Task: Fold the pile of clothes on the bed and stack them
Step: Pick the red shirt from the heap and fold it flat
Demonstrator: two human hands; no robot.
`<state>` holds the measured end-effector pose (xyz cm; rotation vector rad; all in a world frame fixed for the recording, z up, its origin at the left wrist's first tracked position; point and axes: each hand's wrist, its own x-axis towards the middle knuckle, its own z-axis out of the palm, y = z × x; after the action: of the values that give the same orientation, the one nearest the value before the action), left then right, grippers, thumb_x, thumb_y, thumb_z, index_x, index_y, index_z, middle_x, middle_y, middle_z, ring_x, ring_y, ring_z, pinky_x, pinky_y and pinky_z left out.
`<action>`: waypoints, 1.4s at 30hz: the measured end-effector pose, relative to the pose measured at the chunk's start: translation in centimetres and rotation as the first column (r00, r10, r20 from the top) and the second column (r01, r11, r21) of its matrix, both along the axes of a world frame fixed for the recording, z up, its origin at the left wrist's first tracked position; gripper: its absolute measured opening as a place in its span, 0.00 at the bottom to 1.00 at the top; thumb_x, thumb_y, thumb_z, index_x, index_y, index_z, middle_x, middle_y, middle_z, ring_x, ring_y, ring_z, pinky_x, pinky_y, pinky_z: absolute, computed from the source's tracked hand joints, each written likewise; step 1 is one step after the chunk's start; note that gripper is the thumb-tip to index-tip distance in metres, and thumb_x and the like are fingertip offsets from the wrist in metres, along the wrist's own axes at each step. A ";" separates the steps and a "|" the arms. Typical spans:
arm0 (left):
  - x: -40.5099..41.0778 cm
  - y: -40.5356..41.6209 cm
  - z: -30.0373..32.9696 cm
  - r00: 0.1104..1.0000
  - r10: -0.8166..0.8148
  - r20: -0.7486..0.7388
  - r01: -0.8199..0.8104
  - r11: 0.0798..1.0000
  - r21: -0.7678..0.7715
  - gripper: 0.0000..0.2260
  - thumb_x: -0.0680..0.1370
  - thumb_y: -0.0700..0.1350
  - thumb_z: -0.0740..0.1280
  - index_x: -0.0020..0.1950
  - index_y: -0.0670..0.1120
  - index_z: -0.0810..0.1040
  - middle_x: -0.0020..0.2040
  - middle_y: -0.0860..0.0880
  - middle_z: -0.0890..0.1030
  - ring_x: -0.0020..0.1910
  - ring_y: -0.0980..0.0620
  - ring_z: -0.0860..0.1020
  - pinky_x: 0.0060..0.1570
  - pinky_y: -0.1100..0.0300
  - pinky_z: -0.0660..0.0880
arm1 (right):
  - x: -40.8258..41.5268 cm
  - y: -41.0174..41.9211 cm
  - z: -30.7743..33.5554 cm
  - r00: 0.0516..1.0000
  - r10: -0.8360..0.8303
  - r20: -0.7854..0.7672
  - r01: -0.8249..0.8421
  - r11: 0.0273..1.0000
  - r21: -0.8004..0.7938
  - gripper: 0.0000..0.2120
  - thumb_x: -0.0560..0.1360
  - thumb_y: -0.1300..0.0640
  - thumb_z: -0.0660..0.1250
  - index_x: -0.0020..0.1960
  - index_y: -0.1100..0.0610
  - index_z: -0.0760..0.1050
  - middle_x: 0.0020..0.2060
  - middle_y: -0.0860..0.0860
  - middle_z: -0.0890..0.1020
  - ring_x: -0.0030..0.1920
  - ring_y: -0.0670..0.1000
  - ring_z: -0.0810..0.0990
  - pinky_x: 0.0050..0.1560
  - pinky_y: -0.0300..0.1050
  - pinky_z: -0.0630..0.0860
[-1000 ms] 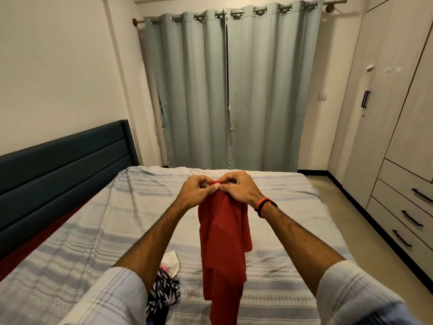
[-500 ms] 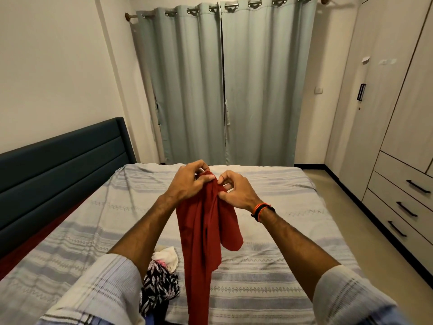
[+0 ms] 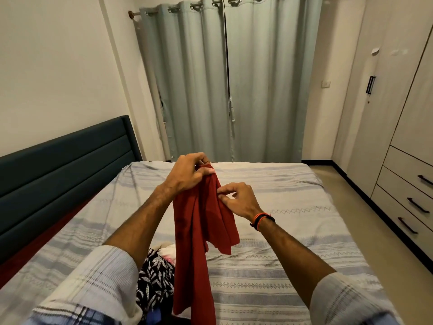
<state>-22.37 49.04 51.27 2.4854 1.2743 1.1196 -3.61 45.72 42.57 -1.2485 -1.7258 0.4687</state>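
Note:
A red garment (image 3: pixel 199 235) hangs in the air above the bed (image 3: pixel 293 231), bunched lengthwise. My left hand (image 3: pixel 187 175) grips its top end, thumb and fingers curled round the cloth. Lower and to the right, my right hand (image 3: pixel 236 199) pinches an edge of the same garment with its fingertips. The pile of clothes (image 3: pixel 157 270) lies on the bed near me, below my left forearm: a black-and-white leaf-print piece with white and pink cloth behind it. My left sleeve covers part of the pile.
The bed has a grey striped sheet and a dark padded headboard (image 3: pixel 61 160) along its left side. Grey curtains (image 3: pixel 225 78) hang beyond the far end. A wardrobe with drawers (image 3: pixel 407 184) stands on the right, across a strip of floor.
My right hand slid from the garment's top down along its right edge. My left hand kept the top and lifted slightly. The camera tilted down.

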 end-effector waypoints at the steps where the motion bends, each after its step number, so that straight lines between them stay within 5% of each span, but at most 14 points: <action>1: 0.0 -0.1 0.1 1.000 0.009 0.001 -0.009 1.000 0.007 0.05 0.73 0.48 0.74 0.43 0.49 0.81 0.40 0.54 0.83 0.42 0.55 0.81 0.44 0.58 0.78 | -0.1 0.0 -0.2 1.000 0.003 0.006 -0.003 1.000 0.023 0.07 0.71 0.60 0.72 0.47 0.52 0.86 0.42 0.42 0.85 0.42 0.36 0.80 0.42 0.26 0.70; 4: -0.1 -0.1 0.3 0.999 0.036 0.012 -0.037 0.999 0.008 0.05 0.74 0.49 0.74 0.44 0.48 0.81 0.40 0.53 0.83 0.43 0.55 0.81 0.43 0.60 0.77 | -0.5 -0.4 -0.6 1.000 0.019 0.001 -0.019 0.997 0.081 0.02 0.70 0.53 0.74 0.41 0.50 0.86 0.39 0.42 0.85 0.43 0.41 0.81 0.44 0.33 0.73; 10: 0.3 0.0 0.4 0.994 0.089 0.057 -0.091 0.995 0.034 0.07 0.73 0.50 0.74 0.44 0.48 0.81 0.40 0.52 0.84 0.41 0.55 0.81 0.43 0.60 0.77 | -0.9 -0.9 -2.1 0.984 0.006 0.177 -0.010 1.000 0.026 0.23 0.62 0.31 0.74 0.41 0.50 0.84 0.39 0.42 0.82 0.40 0.44 0.80 0.41 0.39 0.75; 15: 0.7 -0.3 0.5 0.987 0.138 0.079 -0.142 0.989 0.046 0.10 0.74 0.51 0.74 0.46 0.45 0.82 0.40 0.53 0.81 0.40 0.55 0.78 0.38 0.69 0.71 | -1.7 -1.1 -2.7 0.948 -0.090 0.306 0.107 0.994 -0.039 0.14 0.69 0.43 0.73 0.34 0.53 0.79 0.34 0.48 0.80 0.36 0.50 0.76 0.37 0.44 0.72; 18: 0.8 -0.5 0.5 0.985 0.147 0.086 -0.151 0.988 0.045 0.10 0.74 0.51 0.73 0.46 0.44 0.82 0.40 0.52 0.81 0.41 0.54 0.79 0.42 0.64 0.75 | -1.5 -0.8 -3.1 0.960 -0.141 0.240 0.170 0.980 -0.104 0.19 0.71 0.53 0.71 0.27 0.55 0.68 0.26 0.49 0.73 0.30 0.51 0.71 0.34 0.42 0.65; 22: -0.1 -0.2 0.3 0.970 0.220 0.108 -0.224 0.974 0.030 0.10 0.74 0.51 0.73 0.47 0.44 0.81 0.42 0.49 0.83 0.41 0.51 0.79 0.44 0.60 0.76 | 0.2 0.3 -3.0 0.983 -0.183 0.032 0.186 0.966 -0.182 0.04 0.73 0.56 0.72 0.44 0.57 0.84 0.41 0.51 0.85 0.42 0.50 0.80 0.48 0.42 0.75; 26: -1.5 0.4 -0.1 0.939 0.317 0.134 -0.318 0.948 -0.015 0.09 0.74 0.51 0.73 0.46 0.45 0.81 0.42 0.49 0.82 0.42 0.50 0.79 0.44 0.58 0.76 | 3.0 1.1 -1.8 0.984 -0.146 -0.099 0.130 0.980 -0.151 0.05 0.74 0.59 0.72 0.49 0.55 0.84 0.47 0.47 0.85 0.49 0.46 0.80 0.54 0.37 0.73; 33: -2.3 0.9 -1.0 0.884 0.405 0.234 -0.391 0.914 -0.106 0.07 0.76 0.50 0.72 0.45 0.49 0.78 0.43 0.50 0.81 0.43 0.50 0.78 0.47 0.54 0.77 | 6.1 2.3 1.1 0.999 0.027 0.017 -0.027 0.999 -0.019 0.05 0.76 0.54 0.72 0.49 0.53 0.84 0.44 0.46 0.85 0.47 0.45 0.82 0.52 0.38 0.74; 37: -2.8 1.2 -0.9 0.873 0.413 0.260 -0.391 0.911 -0.132 0.06 0.76 0.50 0.71 0.45 0.49 0.78 0.42 0.52 0.80 0.44 0.50 0.78 0.48 0.54 0.77 | 7.3 2.3 2.9 0.979 0.114 0.172 -0.104 0.992 -0.068 0.15 0.67 0.49 0.79 0.51 0.53 0.85 0.47 0.45 0.85 0.48 0.42 0.81 0.54 0.34 0.74; 42: -3.2 1.2 -0.7 0.878 0.401 0.262 -0.374 0.916 -0.148 0.05 0.75 0.49 0.73 0.44 0.51 0.78 0.43 0.50 0.81 0.45 0.50 0.79 0.48 0.54 0.77 | 8.0 2.8 4.4 0.963 0.107 0.247 -0.074 0.987 -0.139 0.23 0.65 0.53 0.81 0.55 0.48 0.75 0.48 0.51 0.83 0.47 0.51 0.81 0.52 0.43 0.77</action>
<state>-25.59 50.26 50.58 1.9516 1.7300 1.4056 4.39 48.53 46.98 -1.3735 -2.0018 0.4980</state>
